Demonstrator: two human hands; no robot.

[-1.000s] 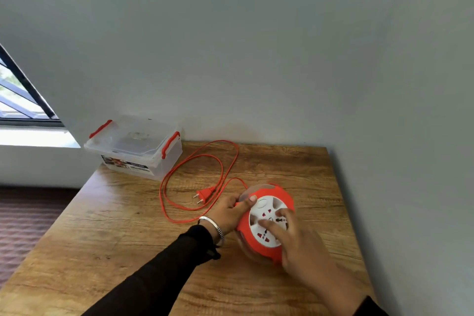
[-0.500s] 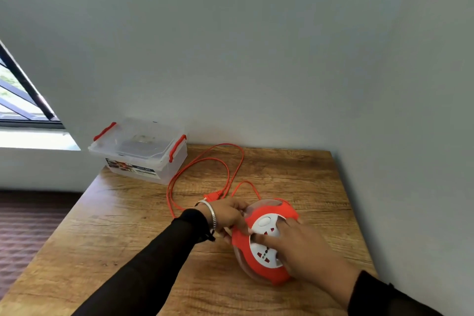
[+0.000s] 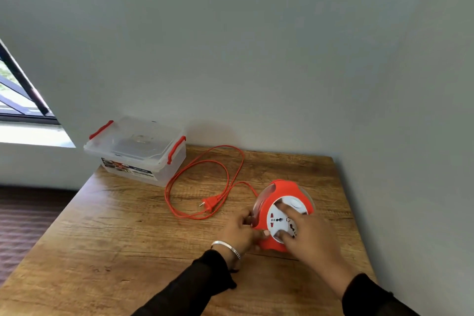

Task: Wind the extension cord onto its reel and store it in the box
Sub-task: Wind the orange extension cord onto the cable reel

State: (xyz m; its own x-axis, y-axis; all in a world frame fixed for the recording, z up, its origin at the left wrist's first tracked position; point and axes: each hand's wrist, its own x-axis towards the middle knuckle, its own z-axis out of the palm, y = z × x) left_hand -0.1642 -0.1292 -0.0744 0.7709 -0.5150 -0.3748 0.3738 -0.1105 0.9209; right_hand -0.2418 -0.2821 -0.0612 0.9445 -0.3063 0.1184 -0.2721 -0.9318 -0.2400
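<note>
An orange cord reel (image 3: 279, 192) with a white socket face stands tilted on the wooden table (image 3: 128, 238) at the right. My left hand (image 3: 239, 232) grips the reel's left rim. My right hand (image 3: 305, 233) lies on the white face, one finger pressed into it. The orange cord (image 3: 205, 161) trails from the reel in loose loops across the table toward the back. Its plug (image 3: 209, 205) lies flat inside the loops, left of the reel. A clear plastic box (image 3: 138, 151) with red clips and its lid on stands at the table's back left corner.
The table sits in a corner, with grey walls behind it and along its right side. A window (image 3: 15, 100) and a sill are at the far left. Dark floor (image 3: 28, 218) shows beyond the table's left edge.
The reel has turned under my hands, and my right finger has shifted round its white face. The view has swung a little, so the plug shows again beside my left hand.
</note>
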